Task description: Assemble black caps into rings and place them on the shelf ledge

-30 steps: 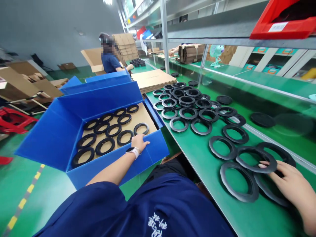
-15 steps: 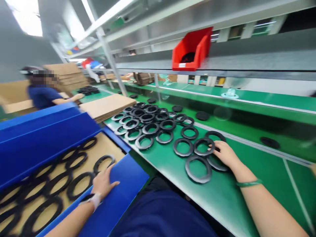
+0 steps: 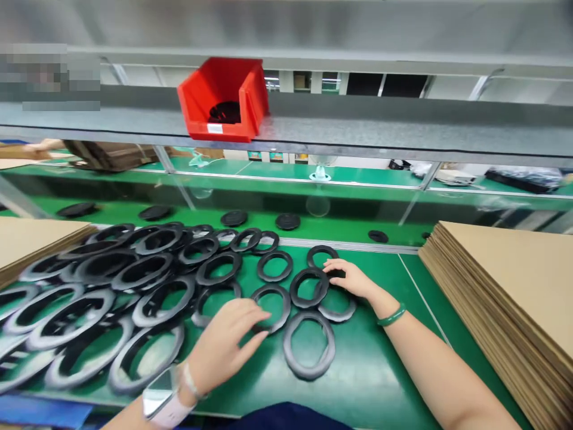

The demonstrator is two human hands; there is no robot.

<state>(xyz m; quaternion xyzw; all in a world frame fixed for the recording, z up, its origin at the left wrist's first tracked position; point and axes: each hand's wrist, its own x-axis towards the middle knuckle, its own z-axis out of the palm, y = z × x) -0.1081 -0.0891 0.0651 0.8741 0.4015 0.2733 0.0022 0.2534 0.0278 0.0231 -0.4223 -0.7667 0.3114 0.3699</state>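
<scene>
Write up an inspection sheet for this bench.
Surface: green table, crossed by a pale line at right.
Job's things: black rings, heaped and overlapping at left, fewer toward the middle.
Clutter: cardboard stacks at right and left.
Left hand: open, fingers in front of a ring; contact unclear.
Right hand: fingertips at another ring's rim; grip unclear.
Cables: nothing clearly seen.
Surroundings: red bin with dark contents on a grey shelf; black discs on the green strip behind the table.
</scene>
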